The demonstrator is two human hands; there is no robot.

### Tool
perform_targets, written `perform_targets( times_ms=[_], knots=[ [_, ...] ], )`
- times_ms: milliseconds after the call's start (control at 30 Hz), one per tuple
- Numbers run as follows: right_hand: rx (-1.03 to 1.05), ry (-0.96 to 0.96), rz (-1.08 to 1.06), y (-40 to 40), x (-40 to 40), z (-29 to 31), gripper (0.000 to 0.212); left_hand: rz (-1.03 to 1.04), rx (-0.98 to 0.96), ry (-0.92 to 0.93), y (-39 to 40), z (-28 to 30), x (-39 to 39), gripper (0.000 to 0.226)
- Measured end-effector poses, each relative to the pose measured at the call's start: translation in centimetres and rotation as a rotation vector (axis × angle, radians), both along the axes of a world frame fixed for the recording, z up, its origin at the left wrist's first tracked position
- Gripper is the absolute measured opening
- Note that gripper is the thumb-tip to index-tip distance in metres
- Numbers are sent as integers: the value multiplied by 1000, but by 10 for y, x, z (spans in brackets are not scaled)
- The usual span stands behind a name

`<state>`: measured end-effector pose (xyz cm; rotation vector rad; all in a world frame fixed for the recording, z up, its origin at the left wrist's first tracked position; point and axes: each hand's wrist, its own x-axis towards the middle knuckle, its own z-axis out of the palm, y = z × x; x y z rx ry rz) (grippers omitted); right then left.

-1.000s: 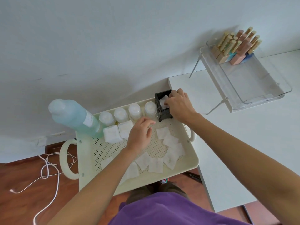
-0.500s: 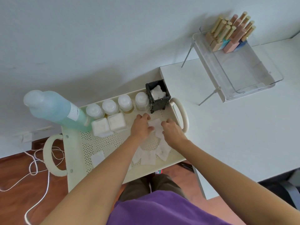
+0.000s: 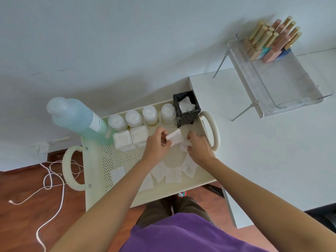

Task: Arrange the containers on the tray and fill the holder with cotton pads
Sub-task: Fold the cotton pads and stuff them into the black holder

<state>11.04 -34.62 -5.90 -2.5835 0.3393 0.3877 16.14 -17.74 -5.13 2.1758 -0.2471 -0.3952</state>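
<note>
Fingers of the left hand [image 3: 156, 144] pinch a small stack of white cotton pads [image 3: 175, 139], lifted off the tray [image 3: 116, 157], while the right hand [image 3: 199, 148] just beside it closes on another pad [image 3: 184, 147] lying on the perforated floor. Behind both hands, in the tray's far right corner, stands the black holder [image 3: 187, 114] — some pads already show inside, below its rim, so filling looks begun rather than finished. Along the back edge the round containers [image 3: 141, 117] sit in a row, two square ones [image 3: 131, 139] in front of them, and a tall blue bottle [image 3: 78, 119] at the left end; arranging appears largely done. Loose pads [image 3: 173, 176] remain scattered across the near half — those are what is left to gather.
</note>
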Motion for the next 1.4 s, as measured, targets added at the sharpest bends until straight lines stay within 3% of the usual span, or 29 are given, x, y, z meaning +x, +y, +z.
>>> perform_targets(
  times_ms=[267, 533, 733, 967, 1133, 1400],
  knots=[
    [216, -289, -99, -5, -13, 39, 27, -56, -163, -148, 11, 66, 21, 19],
    [300, -480, -225, -17, -8, 85, 21, -131, -118, -275, -29, 93, 63, 22],
    [322, -509, -381, -34, 10, 97, 25, -174, 23, -292, -58, 88, 81, 11],
    [305, -533, -412, -43, 30, 106, 20, -193, 269, -324, -69, 73, 84, 17],
    [304, -487, -364, -37, 48, 104, 22, -211, 271, -364, -67, 72, 79, 20],
    [209, -408, -219, -23, 80, 86, 25, -18, 102, -503, -23, 70, 51, 20]
  ],
)
